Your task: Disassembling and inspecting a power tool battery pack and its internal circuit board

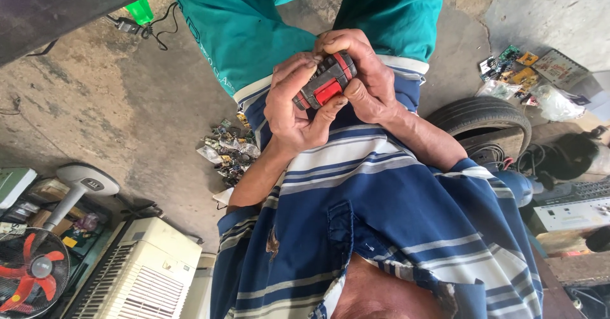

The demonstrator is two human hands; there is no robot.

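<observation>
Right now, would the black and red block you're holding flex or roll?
Probably rigid: the black and red block looks hard-cased. Boxy, so unlikely to roll. Left hand and right hand both grip it, hinting at heft.

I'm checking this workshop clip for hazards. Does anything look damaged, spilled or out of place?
Small loose parts lie scattered on the bare concrete floor near the person's legs. The dark-and-red block held in both hands shows no visible damage.
</observation>
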